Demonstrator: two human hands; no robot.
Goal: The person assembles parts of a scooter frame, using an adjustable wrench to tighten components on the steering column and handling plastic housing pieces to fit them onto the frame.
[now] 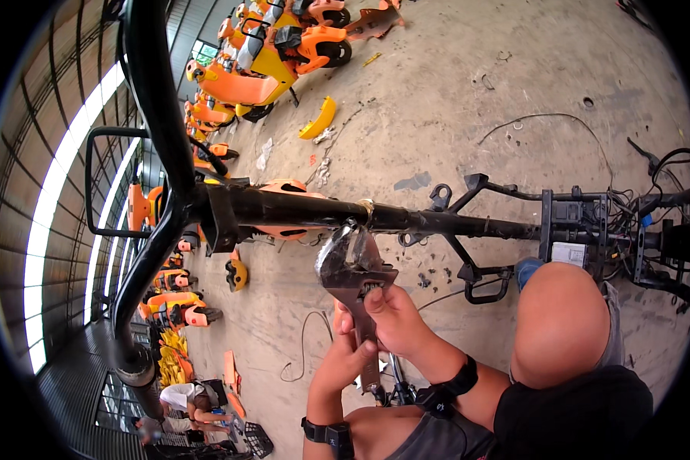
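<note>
A large, worn metal adjustable wrench stands nearly upright in the middle of the view, its jaws at the top. My left hand wraps round its handle low down. Higher up, my right hand grips it just under the head, thumb by the adjusting screw. The wrench head is right against the black tube of a stripped scooter frame, below a ring-like collar. Whether the jaws grip a part of the frame I cannot tell.
Black handlebars with a mirror rise at the left. Wiring and brackets crowd the frame's right end. Orange scooters line the far left. A yellow panel lies on the concrete floor. Another person bends at lower left.
</note>
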